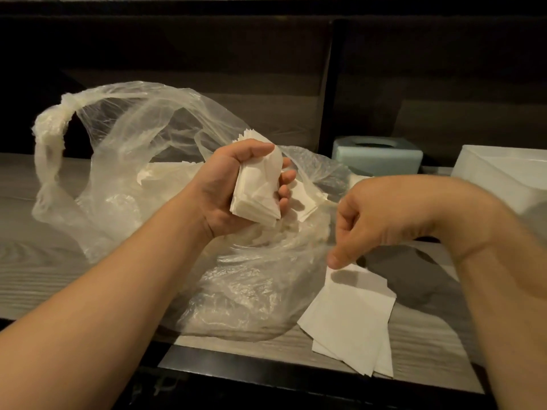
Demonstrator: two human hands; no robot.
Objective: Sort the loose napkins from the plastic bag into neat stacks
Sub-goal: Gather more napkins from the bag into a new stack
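Note:
A clear plastic bag (124,173) lies open across the wooden counter, with loose white napkins (307,199) showing inside it. My left hand (233,187) is raised above the bag and grips a bunch of white napkins (257,190), fingers curled round them. My right hand (381,220) hangs bent at the wrist to the right of the bag. Its fingertips pinch the top corner of a white napkin (352,309) that lies on a small uneven stack near the counter's front edge.
A pale blue tissue box (376,156) stands at the back against the dark wall panel. A white container (503,173) sits at the far right. The grey wood counter (38,261) ends at a dark front edge (266,371) below.

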